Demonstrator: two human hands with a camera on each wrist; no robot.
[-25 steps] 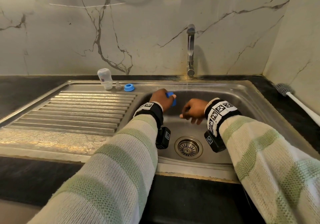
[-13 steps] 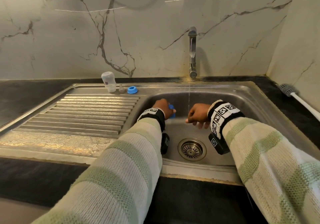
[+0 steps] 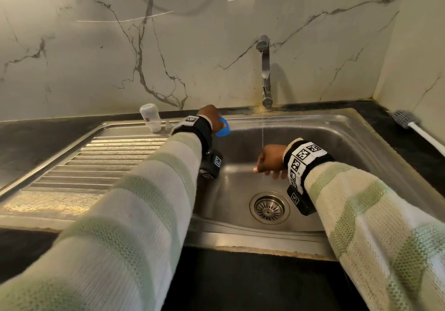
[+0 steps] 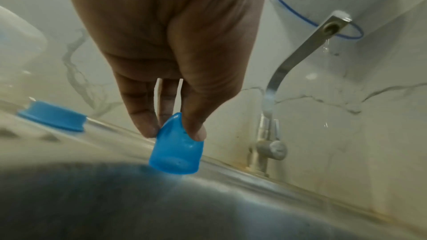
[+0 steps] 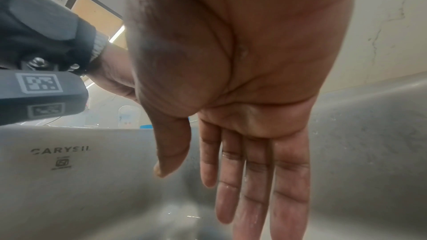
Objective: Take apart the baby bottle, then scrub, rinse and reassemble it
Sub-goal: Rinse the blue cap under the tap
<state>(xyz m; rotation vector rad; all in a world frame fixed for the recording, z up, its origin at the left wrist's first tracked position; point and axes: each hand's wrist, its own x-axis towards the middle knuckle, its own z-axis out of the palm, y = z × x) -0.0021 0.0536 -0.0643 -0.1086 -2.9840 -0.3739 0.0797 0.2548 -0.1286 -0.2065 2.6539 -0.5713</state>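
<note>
left hand (image 4: 171, 72) fingers pinched, right hand (image 5: 242, 101) fingers straight

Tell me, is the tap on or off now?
On. A thin stream of water falls from the tap into the sink, beside the right hand.

— What are we seeing along the back wall?
— We're looking at veined marble (image 3: 96, 57), with a steel tap (image 3: 265, 70) running a thin stream (image 3: 262, 130) into the sink (image 3: 361, 147).
— And lower down?
— We're seeing a round drain strainer (image 3: 269, 208) sitting in the basin and a ribbed drainboard (image 3: 96, 161) lying left.
</note>
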